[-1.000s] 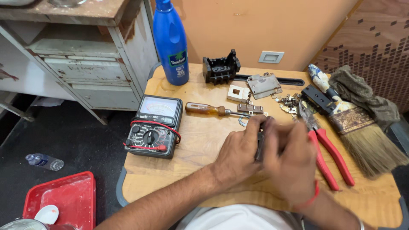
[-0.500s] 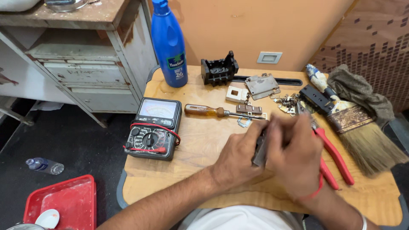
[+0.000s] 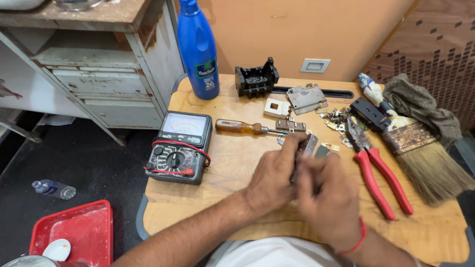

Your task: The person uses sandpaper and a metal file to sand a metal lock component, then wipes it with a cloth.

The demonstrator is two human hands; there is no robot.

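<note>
While the two hands remain pressed together at centre frame, the small dark metal part (image 3: pixel 308 147) between them has come up from lying low in the grip a second ago to standing nearly upright, its top edge clear of the fingers. The left hand (image 3: pixel 271 175) pinches it from the side; the right hand (image 3: pixel 327 194), with a red thread at the wrist, closes narrowly round its lower half, so the work reads as fitting or prying at close quarters just above the surface (image 3: pixel 232 163). That surface is worn, pale wood with rounded corners. Left of the hands sits a black analogue multimeter (image 3: pixel 179 153) with red leads looped over it; above them lies a screwdriver (image 3: pixel 247 128) with an amber handle. Red-handled pliers (image 3: pixel 378 173) and a stiff, paint-caked brush (image 3: pixel 420 153) lie at right. A glossy blue plastic bottle (image 3: pixel 198 49) stands at upper centre-left.
</note>
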